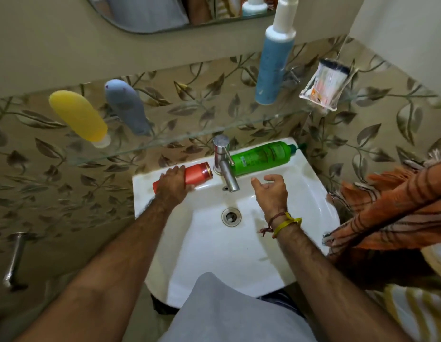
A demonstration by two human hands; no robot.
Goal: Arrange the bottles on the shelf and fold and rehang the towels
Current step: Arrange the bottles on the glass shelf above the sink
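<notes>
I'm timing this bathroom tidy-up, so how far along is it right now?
Early on. Done: a yellow bottle, grey bottle, blue bottle and clear pouch already stand on the glass shelf. In hand: the left hand grips the red bottle lying on the sink; the right hand hovers open. Left: the green bottle beside the tap, and the orange towel, bunched and unfolded.

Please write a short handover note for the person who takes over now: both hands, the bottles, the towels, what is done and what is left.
Left hand grips the red bottle, lying on the sink ledge.
Right hand is open, above the basin.
Green bottle lies behind the tap.
Yellow, grey and blue bottles stand on the shelf.
Left: shelve red and green; fold and rehang the orange towel.
</notes>
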